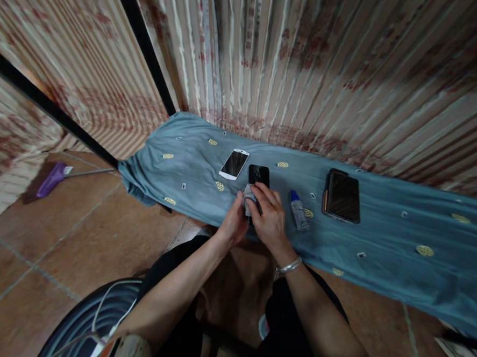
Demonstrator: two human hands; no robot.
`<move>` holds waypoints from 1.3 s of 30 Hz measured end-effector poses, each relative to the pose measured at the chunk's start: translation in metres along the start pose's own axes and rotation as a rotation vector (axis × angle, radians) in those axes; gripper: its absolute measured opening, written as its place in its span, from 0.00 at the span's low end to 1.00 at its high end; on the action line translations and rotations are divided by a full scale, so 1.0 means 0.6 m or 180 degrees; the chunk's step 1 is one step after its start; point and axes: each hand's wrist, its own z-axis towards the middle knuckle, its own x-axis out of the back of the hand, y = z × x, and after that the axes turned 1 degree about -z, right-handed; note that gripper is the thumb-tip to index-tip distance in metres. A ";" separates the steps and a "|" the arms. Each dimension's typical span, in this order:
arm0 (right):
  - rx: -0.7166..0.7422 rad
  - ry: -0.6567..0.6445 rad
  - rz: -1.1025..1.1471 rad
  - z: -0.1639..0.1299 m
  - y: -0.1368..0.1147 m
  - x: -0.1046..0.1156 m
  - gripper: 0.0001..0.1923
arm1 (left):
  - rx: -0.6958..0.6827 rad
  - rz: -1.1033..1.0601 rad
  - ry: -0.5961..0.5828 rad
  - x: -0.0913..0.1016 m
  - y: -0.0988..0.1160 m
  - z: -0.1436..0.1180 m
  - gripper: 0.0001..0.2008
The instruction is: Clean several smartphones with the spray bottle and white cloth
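Observation:
In the head view, a black smartphone (pixel 260 174) is on the blue cloth cover, its lower part hidden by my hands and a small grey cloth (pixel 248 196). My left hand (pixel 234 221) is closed at the phone's lower left side, beside the cloth. Bent over the phone from the right, my right hand (pixel 270 215) presses the grey cloth against it. A white smartphone (pixel 234 165) with a dark screen lies just to the left. Right of my hands is a small clear bottle (pixel 300 213) with a blue cap, lying on its side.
A dark phone or small tablet (pixel 344 197) with a case lies farther right on the blue patterned cover (pixel 389 225). Striped curtains (pixel 246 55) hang behind. Black poles (pixel 145 43) rise at the left. A purple broom (pixel 53 179) lies on the tiled floor.

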 end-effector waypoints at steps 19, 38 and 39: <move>0.0949 -0.0342 -0.0114 -0.050 -0.021 -0.017 0.22 | -0.0061 0.0021 0.0301 0.023 0.065 0.005 0.18; 0.0507 -0.0098 -0.0436 -0.032 0.038 0.008 0.20 | -0.0130 0.0428 -0.0324 0.040 0.044 0.012 0.10; 0.0465 -0.0086 -0.0436 -0.029 0.041 0.010 0.20 | -0.0134 0.0453 -0.0384 0.039 0.039 0.012 0.09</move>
